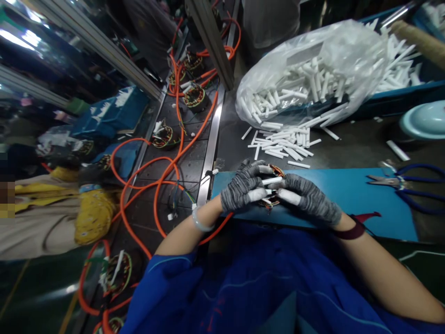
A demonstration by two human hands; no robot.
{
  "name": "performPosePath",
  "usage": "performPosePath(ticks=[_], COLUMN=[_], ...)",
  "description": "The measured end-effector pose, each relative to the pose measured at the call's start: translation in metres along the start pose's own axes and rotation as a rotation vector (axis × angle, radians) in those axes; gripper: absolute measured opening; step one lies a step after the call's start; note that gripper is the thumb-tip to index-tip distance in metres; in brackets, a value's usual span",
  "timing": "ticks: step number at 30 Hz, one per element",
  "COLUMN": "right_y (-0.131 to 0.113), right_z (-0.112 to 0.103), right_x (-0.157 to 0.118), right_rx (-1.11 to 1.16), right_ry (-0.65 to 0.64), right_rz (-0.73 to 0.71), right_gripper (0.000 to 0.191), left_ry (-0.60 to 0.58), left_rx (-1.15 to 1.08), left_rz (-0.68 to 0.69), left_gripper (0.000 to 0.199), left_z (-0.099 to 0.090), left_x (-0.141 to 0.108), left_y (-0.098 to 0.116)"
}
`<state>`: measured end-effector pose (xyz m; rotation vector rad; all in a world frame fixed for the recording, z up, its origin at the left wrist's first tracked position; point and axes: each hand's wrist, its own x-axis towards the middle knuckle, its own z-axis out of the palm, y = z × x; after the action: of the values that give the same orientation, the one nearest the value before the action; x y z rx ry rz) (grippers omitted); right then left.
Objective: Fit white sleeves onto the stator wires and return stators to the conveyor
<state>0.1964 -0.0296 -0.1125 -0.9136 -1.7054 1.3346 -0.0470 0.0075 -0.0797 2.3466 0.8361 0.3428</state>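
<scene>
My left hand, in a grey knitted glove with white-wrapped fingertips, is closed on the left side of a motor stator with copper windings. From the other side my right hand, gloved the same way, closes its fingers at the stator. A white sleeve lies across the stator between the hands. The fingertips meet near a small white and black piece, too small to make out. Much of the stator is hidden under the fingers. It rests over a blue mat.
Loose white tubes lie beyond the mat, before a plastic bag of tubes. Blue-handled scissors are at the right, near a light-blue cup. Orange cables and several stators occupy the left line. Another person's yellow sleeve is far left.
</scene>
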Motion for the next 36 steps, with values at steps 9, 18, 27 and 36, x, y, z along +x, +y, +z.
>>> performPosePath(ticks=[9,18,27,36], right_y=[0.004,0.020,0.016,0.004], right_z=[0.003,0.004,-0.005,0.017], right_x=[0.005,-0.012,-0.032,-0.038], right_rx=[-0.100,-0.269,-0.090,-0.343], right_ry=[0.035,0.144,0.287,0.015], right_rz=[0.066,0.022,0.103,-0.226], right_gripper=[0.024,0.025,0.019,0.020], left_ry=[0.033,0.084,0.014,-0.001], left_rx=[-0.183,0.128,0.196,0.372], left_rz=[-0.051,-0.093,-0.018,0.087], left_gripper=[0.030,0.031,0.038,0.093], left_z=[0.013,0.011,0.009,0.007], left_x=[0.003,0.009,0.036,-0.036], left_y=[-0.006,0.003,0.024,-0.026])
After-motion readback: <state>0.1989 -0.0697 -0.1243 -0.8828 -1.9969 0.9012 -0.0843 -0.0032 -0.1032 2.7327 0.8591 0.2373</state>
